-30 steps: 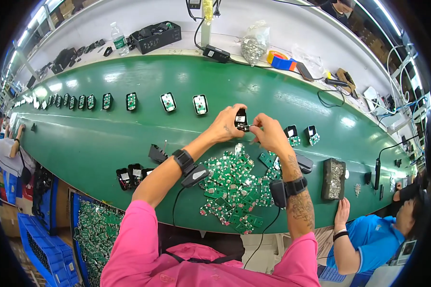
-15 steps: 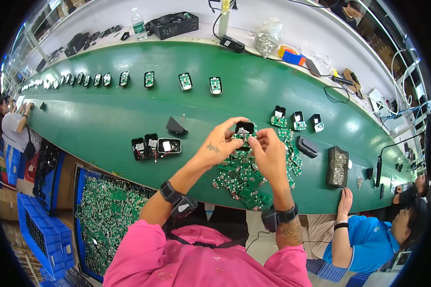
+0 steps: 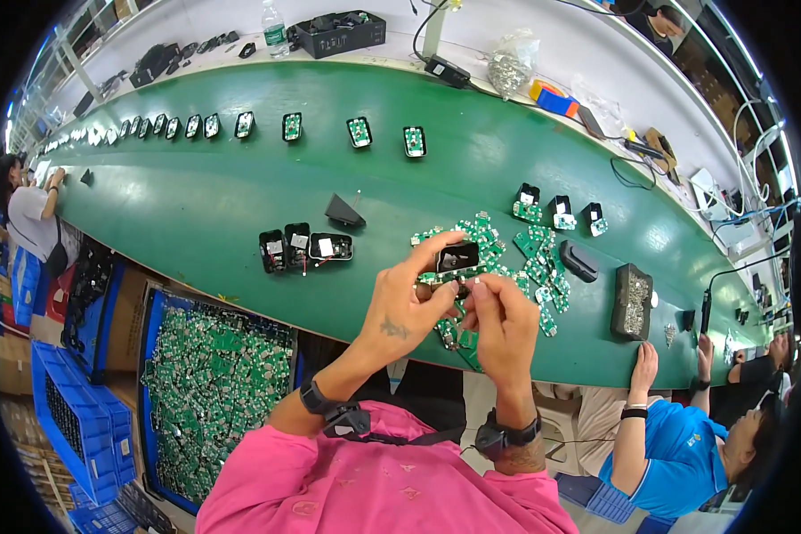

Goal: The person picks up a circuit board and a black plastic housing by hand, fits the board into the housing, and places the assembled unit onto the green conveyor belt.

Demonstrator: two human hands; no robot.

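My left hand (image 3: pixel 400 307) is closed around a small black plastic housing (image 3: pixel 458 257), its open side facing up. Part of a green circuit board shows at the housing's near edge, mostly covered by my fingers. My right hand (image 3: pixel 505 325) is pinched close beside the left thumb, with a tiny white piece at its fingertips; its kind is too small to tell. Under and around both hands lies a loose pile of green circuit boards (image 3: pixel 541 258). To the left, several open black housings (image 3: pixel 298 246) with white parts and thin wires stand together near a tilted black housing (image 3: pixel 345 212).
A row of housings with boards (image 3: pixel 359 133) runs along the far side. At right are housings with boards (image 3: pixel 562 212), a black case (image 3: pixel 579 262) and a box of small metal parts (image 3: pixel 632 303). A blue-rimmed bin of boards (image 3: pixel 218 383) stands lower left. A co-worker (image 3: pixel 672 449) sits right.
Both hands have come slightly nearer to me with the housing, and the right fingers now pinch lower, beside the left thumb. The view has shifted a little. A co-worker's second hand now shows at right.
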